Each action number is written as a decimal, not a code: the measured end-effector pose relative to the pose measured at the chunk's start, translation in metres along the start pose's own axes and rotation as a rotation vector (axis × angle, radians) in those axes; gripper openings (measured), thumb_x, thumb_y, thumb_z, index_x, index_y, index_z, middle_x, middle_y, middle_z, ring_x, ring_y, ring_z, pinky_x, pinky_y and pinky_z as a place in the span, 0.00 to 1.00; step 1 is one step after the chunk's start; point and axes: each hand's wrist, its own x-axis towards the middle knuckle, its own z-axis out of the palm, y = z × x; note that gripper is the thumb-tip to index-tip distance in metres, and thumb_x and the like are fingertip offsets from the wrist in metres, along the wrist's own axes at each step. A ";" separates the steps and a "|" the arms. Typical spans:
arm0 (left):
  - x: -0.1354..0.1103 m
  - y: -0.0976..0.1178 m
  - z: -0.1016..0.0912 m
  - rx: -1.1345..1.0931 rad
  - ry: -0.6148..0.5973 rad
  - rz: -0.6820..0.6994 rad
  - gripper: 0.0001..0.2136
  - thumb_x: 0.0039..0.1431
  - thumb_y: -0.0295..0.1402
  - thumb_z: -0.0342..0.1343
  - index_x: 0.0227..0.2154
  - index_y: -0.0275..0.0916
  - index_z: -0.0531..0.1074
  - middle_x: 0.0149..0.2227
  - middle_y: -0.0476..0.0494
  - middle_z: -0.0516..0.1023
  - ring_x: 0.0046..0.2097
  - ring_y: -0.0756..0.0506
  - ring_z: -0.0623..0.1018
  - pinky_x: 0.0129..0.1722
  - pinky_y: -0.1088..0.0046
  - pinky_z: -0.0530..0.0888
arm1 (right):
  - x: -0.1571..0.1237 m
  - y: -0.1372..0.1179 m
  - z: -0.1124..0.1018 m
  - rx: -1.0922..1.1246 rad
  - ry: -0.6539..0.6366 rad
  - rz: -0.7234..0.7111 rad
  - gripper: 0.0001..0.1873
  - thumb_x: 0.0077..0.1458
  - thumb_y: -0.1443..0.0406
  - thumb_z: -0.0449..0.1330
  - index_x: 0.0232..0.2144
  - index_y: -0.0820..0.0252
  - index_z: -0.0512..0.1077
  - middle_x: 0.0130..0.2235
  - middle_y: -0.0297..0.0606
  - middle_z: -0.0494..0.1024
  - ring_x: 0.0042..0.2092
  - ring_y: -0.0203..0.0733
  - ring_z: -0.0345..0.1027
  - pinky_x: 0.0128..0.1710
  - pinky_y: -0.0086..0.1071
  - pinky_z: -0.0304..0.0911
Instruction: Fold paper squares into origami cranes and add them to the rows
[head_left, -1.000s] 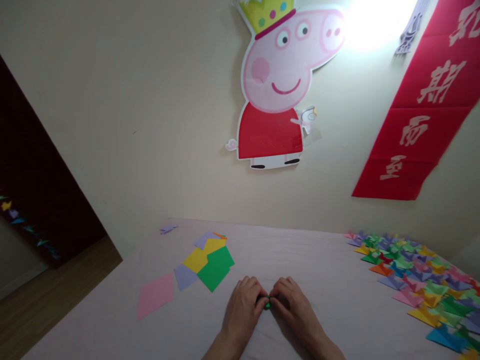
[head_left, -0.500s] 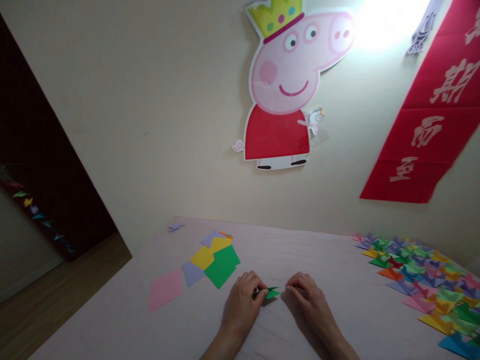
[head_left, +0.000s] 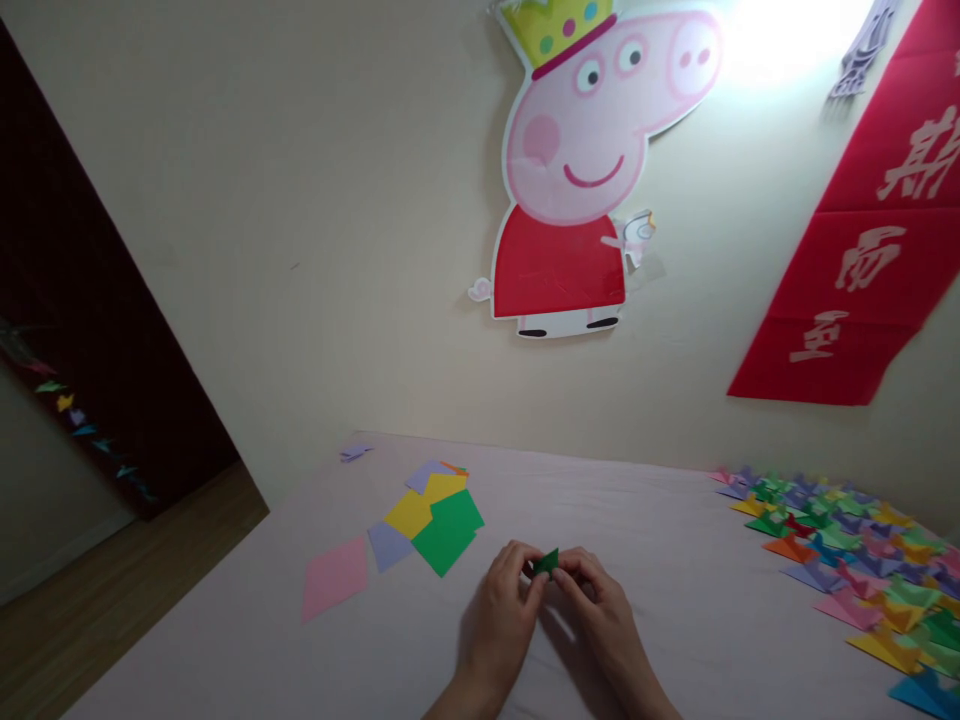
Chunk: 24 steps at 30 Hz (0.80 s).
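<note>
A small folded piece of green paper (head_left: 548,563) is pinched between my two hands, just above the table. My left hand (head_left: 504,603) has its thumb and fingertips closed on the left side of the paper. From the other side, the thumb and fingers of my right hand (head_left: 598,598) close on its right edge. The fingers hide part of the folds. Nearest to my left hand lie flat green paper squares (head_left: 448,540), overlapping yellow sheets (head_left: 409,515).
Rows of folded paper cranes (head_left: 847,560) in many colours cover the right side of the table (head_left: 247,640). Left of my hands lie a pink square (head_left: 335,578) and purple sheets (head_left: 388,548). A folded purple piece (head_left: 356,453) sits at the back left corner.
My right hand has moved left to meet my left hand and now grips the green paper too. The paper has been raised and turned, its point now upward. The view has shifted slightly.
</note>
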 end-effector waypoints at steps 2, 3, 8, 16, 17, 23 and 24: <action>0.000 0.002 0.001 -0.031 -0.029 -0.040 0.04 0.59 0.27 0.51 0.34 0.41 0.70 0.35 0.49 0.74 0.39 0.47 0.73 0.41 0.73 0.69 | -0.001 0.001 -0.001 -0.034 0.012 -0.014 0.18 0.54 0.49 0.59 0.25 0.57 0.74 0.31 0.38 0.76 0.37 0.46 0.69 0.41 0.37 0.65; 0.001 0.002 0.001 -0.045 -0.036 -0.063 0.03 0.59 0.28 0.52 0.33 0.40 0.70 0.34 0.49 0.73 0.39 0.47 0.73 0.40 0.73 0.68 | -0.001 0.002 -0.001 -0.035 0.019 -0.012 0.17 0.54 0.50 0.60 0.25 0.57 0.73 0.31 0.38 0.76 0.37 0.46 0.69 0.40 0.36 0.65; 0.002 0.000 0.002 -0.129 -0.086 -0.206 0.06 0.58 0.34 0.53 0.29 0.39 0.70 0.30 0.50 0.72 0.34 0.47 0.72 0.35 0.74 0.66 | -0.003 0.001 0.002 0.102 0.004 0.072 0.15 0.52 0.52 0.61 0.34 0.58 0.73 0.33 0.38 0.77 0.37 0.45 0.71 0.38 0.35 0.67; 0.006 0.000 -0.003 -0.265 -0.164 -0.248 0.09 0.55 0.39 0.55 0.29 0.38 0.71 0.28 0.52 0.71 0.32 0.48 0.69 0.33 0.75 0.65 | -0.002 -0.001 0.000 0.153 -0.053 0.098 0.17 0.53 0.51 0.61 0.29 0.60 0.74 0.30 0.38 0.76 0.34 0.44 0.70 0.36 0.33 0.66; 0.006 0.000 -0.003 -0.284 -0.164 -0.253 0.09 0.56 0.39 0.55 0.29 0.38 0.71 0.27 0.52 0.71 0.32 0.48 0.69 0.33 0.75 0.65 | -0.002 0.000 0.000 0.160 -0.039 0.093 0.17 0.53 0.52 0.61 0.31 0.60 0.73 0.30 0.37 0.76 0.34 0.44 0.70 0.35 0.33 0.67; 0.007 -0.004 0.000 -0.318 -0.099 -0.212 0.09 0.53 0.38 0.57 0.23 0.38 0.70 0.25 0.51 0.68 0.31 0.48 0.68 0.32 0.75 0.64 | -0.003 0.001 0.003 0.094 0.056 0.003 0.15 0.51 0.53 0.63 0.30 0.58 0.71 0.28 0.34 0.72 0.31 0.40 0.68 0.31 0.30 0.65; 0.007 -0.004 0.000 -0.320 -0.086 -0.196 0.10 0.53 0.38 0.57 0.22 0.38 0.70 0.26 0.51 0.68 0.31 0.48 0.68 0.32 0.74 0.64 | -0.004 0.001 0.003 0.082 0.045 0.002 0.15 0.52 0.53 0.62 0.29 0.58 0.71 0.28 0.35 0.73 0.31 0.40 0.68 0.31 0.30 0.65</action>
